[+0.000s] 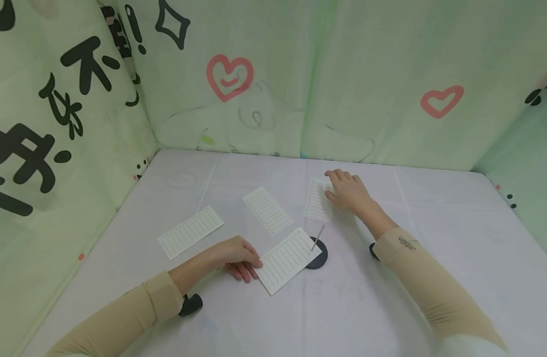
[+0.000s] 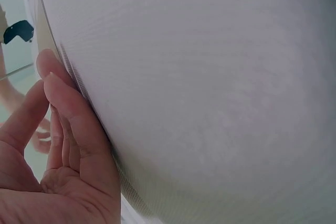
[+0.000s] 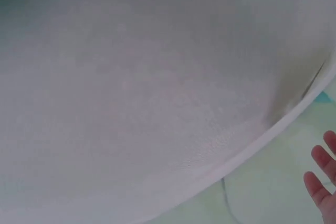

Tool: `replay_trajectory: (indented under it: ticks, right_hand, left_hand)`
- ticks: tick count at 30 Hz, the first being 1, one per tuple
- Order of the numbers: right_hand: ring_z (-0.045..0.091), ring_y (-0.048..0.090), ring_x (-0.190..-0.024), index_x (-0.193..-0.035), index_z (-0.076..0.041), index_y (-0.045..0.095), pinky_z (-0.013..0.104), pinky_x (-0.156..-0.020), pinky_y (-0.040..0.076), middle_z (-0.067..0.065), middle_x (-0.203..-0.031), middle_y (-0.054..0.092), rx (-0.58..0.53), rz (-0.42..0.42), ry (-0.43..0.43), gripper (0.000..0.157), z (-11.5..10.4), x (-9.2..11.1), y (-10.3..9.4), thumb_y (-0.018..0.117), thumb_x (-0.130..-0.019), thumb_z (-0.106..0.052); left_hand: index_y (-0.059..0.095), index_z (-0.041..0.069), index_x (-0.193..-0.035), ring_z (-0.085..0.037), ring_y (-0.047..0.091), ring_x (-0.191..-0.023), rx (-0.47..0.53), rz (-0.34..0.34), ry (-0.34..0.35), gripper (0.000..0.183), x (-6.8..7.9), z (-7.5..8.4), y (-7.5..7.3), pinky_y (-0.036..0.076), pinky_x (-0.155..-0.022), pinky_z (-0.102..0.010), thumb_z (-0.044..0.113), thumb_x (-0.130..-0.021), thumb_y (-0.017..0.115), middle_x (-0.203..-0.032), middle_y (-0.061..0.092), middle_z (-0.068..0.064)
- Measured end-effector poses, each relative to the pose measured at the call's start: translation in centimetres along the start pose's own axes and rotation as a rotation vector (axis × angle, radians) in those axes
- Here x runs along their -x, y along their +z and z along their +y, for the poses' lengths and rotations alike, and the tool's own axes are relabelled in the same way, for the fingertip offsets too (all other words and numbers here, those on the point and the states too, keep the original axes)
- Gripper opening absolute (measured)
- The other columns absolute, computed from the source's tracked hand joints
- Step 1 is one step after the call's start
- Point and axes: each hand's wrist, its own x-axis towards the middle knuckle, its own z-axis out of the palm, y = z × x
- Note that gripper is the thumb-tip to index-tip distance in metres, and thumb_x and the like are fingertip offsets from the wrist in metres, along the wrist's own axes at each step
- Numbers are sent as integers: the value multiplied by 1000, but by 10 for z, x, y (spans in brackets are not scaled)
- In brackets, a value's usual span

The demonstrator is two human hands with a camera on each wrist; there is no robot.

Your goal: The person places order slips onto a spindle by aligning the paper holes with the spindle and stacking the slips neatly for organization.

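Note:
My left hand [image 1: 239, 258] pinches the left end of a white lined card [image 1: 288, 260] between thumb and fingers. In the left wrist view the thumb and fingertips meet at the edge of this card [image 2: 46, 30], seen almost side-on. The card's right corner lies over a round black base [image 1: 320, 260]. A thin rod [image 1: 318, 236] rises there; whether it passes through the card I cannot tell. Farther back, my right hand [image 1: 348, 191] is over another lined card [image 1: 317, 201], fingers loosely extended, holding nothing. Only some fingertips [image 3: 316, 187] show in the right wrist view.
Two more lined cards lie on the white table [image 1: 389, 307]: one card [image 1: 190, 233] at the left, another card [image 1: 268, 210] in the middle. A pale green curtain [image 1: 367, 64] with printed hearts and black characters stands behind and along the sides.

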Motion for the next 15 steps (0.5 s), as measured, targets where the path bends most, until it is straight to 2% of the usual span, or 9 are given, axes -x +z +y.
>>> replay_trajectory:
  ticks: [9,15]
  right_hand:
    - [39,30,-125,-137,-1,30,55,-99,23,22,-136,32,126,-153,34,52,16,-25,13,41,-96,-31]
    - [41,28,-128,-138,1,29,57,-102,20,23,-139,31,163,-201,35,53,15,-33,20,34,-98,-33]
  left_hand:
    - [67,3,-87,-11,59,-47,10,-13,-3,11,-2,-1,-1,46,-43,-20,12,-82,65,-69,68,-9]
    - [67,3,-88,-11,59,-47,16,-16,-6,11,-2,-1,0,47,-44,-21,12,-82,65,-69,68,-9]
